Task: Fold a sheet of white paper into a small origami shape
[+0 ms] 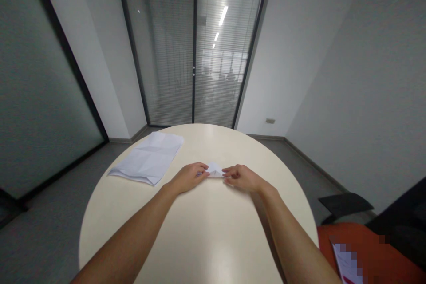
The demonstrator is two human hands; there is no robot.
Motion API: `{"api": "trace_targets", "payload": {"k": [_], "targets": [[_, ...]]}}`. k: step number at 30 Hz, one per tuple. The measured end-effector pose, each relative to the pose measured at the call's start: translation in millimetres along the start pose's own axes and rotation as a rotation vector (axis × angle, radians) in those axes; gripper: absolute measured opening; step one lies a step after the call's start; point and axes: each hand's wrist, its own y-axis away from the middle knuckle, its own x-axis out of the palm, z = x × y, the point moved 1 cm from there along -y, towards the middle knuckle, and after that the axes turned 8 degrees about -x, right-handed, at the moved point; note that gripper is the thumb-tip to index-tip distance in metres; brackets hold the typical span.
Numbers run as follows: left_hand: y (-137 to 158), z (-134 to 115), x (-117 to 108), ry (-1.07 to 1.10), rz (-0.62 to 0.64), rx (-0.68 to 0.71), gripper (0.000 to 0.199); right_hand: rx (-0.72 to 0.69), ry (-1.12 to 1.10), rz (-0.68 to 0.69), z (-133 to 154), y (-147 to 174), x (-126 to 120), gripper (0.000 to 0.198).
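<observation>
A small folded piece of white paper [215, 171] lies near the middle of the round table, with a pointed top and a flat lower edge. My left hand [190, 177] pinches its left end between thumb and fingers. At the right end, my right hand [242, 177] grips it the same way, fingertips on the paper. Both end parts of the paper are hidden under my fingers.
On the left of the cream round table [199, 239] lies a stack of creased white sheets [148, 157]. An orange chair [372, 253] with a black armrest [346, 205] stands at the right, papers on its seat. A glass partition with blinds [195, 49] is behind.
</observation>
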Motion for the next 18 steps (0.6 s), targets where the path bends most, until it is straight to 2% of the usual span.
{"api": "trace_targets", "payload": {"k": [12,18], "targets": [[1.1,2.3,-0.1,-0.064,-0.040,-0.014,0.023,0.009,-0.010,-0.090,-4.6,-1.0,3.3,0.031],[-1.6,10.2,4.6,-0.066,-0.081,-0.082,0.024,-0.005,0.029,-0.130,-6.0,-1.3,3.7,0.032]]}}
